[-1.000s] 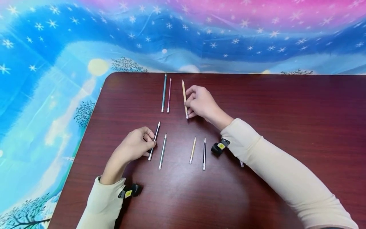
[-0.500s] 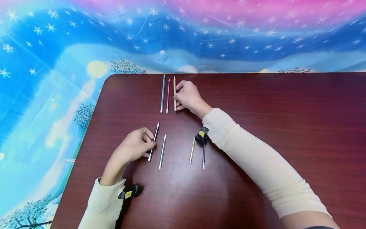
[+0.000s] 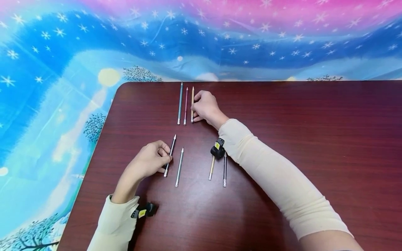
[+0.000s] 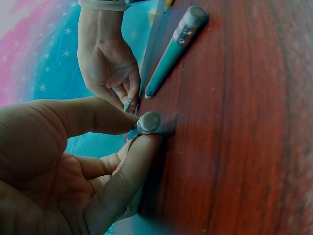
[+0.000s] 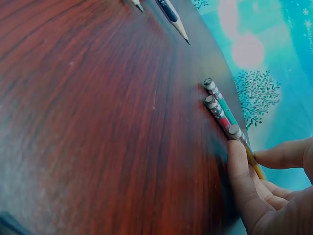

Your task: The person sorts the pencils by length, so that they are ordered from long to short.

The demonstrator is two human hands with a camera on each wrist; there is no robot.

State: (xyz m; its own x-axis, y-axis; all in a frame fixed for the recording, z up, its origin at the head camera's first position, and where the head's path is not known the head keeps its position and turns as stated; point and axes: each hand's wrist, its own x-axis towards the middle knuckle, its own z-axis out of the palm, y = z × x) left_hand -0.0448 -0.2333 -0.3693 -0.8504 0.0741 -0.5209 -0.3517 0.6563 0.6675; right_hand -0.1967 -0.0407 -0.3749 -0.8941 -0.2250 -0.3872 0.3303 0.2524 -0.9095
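Note:
In the head view my left hand pinches a black pencil, tip pointing away, eraser end toward me. Just right of it a green pencil lies on the table. Toward the far edge, my right hand holds a yellow pencil between thumb and fingers. That pencil stands parallel to a pink-red pencil and a teal pencil, right beside the red one. The right wrist view shows its eraser close to the red pencil's end. Fingers partly hide both held pencils.
A second yellow pencil and a second black pencil lie on the dark red wooden table, their upper ends partly behind the right wrist camera. A patterned blue and pink cloth hangs beyond the table's far edge.
My right hand has carried the yellow pencil left, up beside the red pencil, and the pencil has straightened. The right forearm now overlaps the nearer pencils. The left hand keeps its place.

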